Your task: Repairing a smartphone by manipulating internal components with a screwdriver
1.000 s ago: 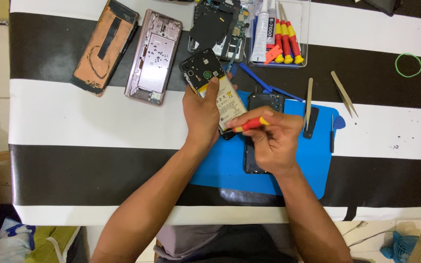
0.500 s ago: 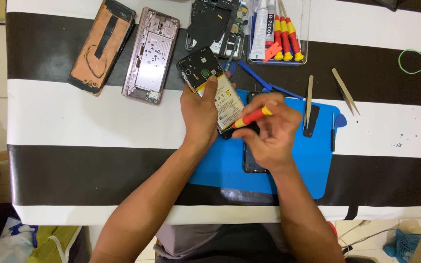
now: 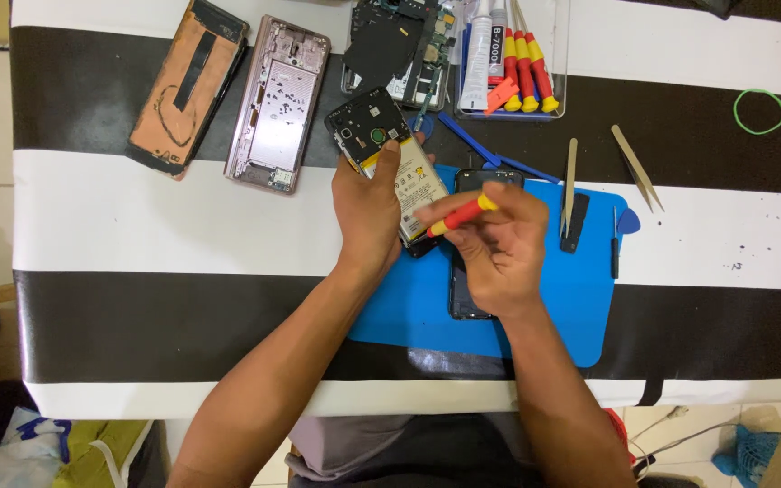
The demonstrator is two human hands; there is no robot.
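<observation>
An opened phone [image 3: 389,154], its back removed so that a black inner frame and a pale yellow battery are showing, is being held above the table by the left hand [image 3: 368,212]; the fingers are being curled around its lower edge and the thumb is being pressed along its face. The phone is being kept tilted, just over the upper left corner of the blue work mat [image 3: 553,312].

A red and yellow screwdriver [image 3: 459,215] is being pinched between the thumb and bent fingers of the right hand [image 3: 499,244], which is being held narrowly closed around the handle. The tip is being pointed toward the lower end of the battery; whether it is touching cannot be told.

Under the right hand, a dark phone panel [image 3: 470,294] is lying flat on the mat.

At the top edge, a clear plastic tray [image 3: 555,63] is holding more red and yellow screwdrivers [image 3: 528,68] and a white glue tube [image 3: 481,54] with dark print, standing side by side. Left of the tray a dismantled black board assembly [image 3: 395,45] is lying.

Further left, a pink metal phone frame [image 3: 277,104] and a copper-coloured back panel [image 3: 187,86] are lying beside each other on the black and white striped table cover [image 3: 137,226].
</observation>
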